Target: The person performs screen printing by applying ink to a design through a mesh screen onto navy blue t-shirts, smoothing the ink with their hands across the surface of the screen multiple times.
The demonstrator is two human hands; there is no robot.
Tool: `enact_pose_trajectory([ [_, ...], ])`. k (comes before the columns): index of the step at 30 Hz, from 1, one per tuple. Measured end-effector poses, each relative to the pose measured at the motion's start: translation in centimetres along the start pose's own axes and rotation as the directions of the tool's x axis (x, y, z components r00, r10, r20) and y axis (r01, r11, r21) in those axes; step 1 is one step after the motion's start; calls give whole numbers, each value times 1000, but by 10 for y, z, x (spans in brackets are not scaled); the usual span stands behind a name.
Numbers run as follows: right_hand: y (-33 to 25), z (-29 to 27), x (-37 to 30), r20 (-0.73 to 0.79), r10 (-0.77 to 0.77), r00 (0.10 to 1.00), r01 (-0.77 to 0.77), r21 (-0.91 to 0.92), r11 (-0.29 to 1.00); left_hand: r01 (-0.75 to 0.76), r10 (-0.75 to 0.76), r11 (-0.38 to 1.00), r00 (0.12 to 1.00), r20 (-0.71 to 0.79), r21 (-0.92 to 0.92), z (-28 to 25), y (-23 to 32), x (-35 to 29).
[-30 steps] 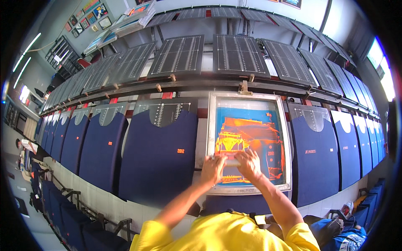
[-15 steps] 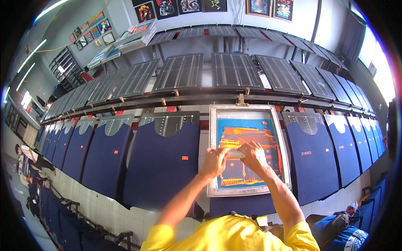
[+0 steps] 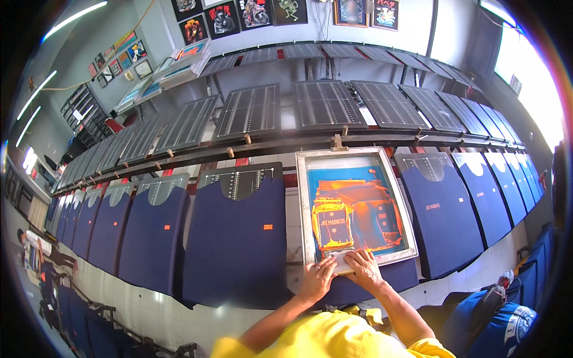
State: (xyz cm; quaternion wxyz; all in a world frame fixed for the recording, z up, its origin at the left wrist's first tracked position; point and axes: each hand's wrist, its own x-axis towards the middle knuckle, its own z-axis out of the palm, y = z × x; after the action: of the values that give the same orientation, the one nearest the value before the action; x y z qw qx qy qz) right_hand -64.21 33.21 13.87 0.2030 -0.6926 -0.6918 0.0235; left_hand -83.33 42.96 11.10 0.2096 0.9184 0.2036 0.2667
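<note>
A silk-screen printing frame (image 3: 404, 206) with a pale rim lies over a navy shirt (image 3: 391, 279), whose near part shows below it. Orange ink is smeared across the blue mesh (image 3: 365, 222). At the near end of the screen, my left hand (image 3: 321, 279) and my right hand (image 3: 364, 269) grip a pale squeegee (image 3: 340, 262) between them. Fingers of both hands curl over its top. Its lower edge is hidden from me. A metal clip (image 3: 338, 142) sits at the frame's far edge.
Left of the screen lies a navy shirt (image 3: 236, 250) on a dark board, with a small orange print. To the right is another printed shirt (image 3: 440, 221). Rows of grey boards (image 3: 248, 110) stand beyond a rail (image 3: 262, 142). A person (image 3: 45, 247) is far left.
Both hands have drawn the squeegee toward me, from the middle of the screen to its near end. The printed lettering area on the left of the mesh is now uncovered.
</note>
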Motion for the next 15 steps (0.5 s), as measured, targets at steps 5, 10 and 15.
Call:
enact_pose_trajectory([
  [5, -15, -12, -5, 27, 24, 999, -25, 32, 999, -37, 37, 999, 999, 16, -15, 2, -5, -9],
  [10, 23, -21, -6, -111, 209, 972, -196, 113, 974, 128, -179, 962, 962, -205, -240, -9, -20, 5],
  [15, 127, -31, -9, -379, 498, 780, -555, -54, 830, 437, -496, 863, 830, -257, -255, 25, -71, 0],
])
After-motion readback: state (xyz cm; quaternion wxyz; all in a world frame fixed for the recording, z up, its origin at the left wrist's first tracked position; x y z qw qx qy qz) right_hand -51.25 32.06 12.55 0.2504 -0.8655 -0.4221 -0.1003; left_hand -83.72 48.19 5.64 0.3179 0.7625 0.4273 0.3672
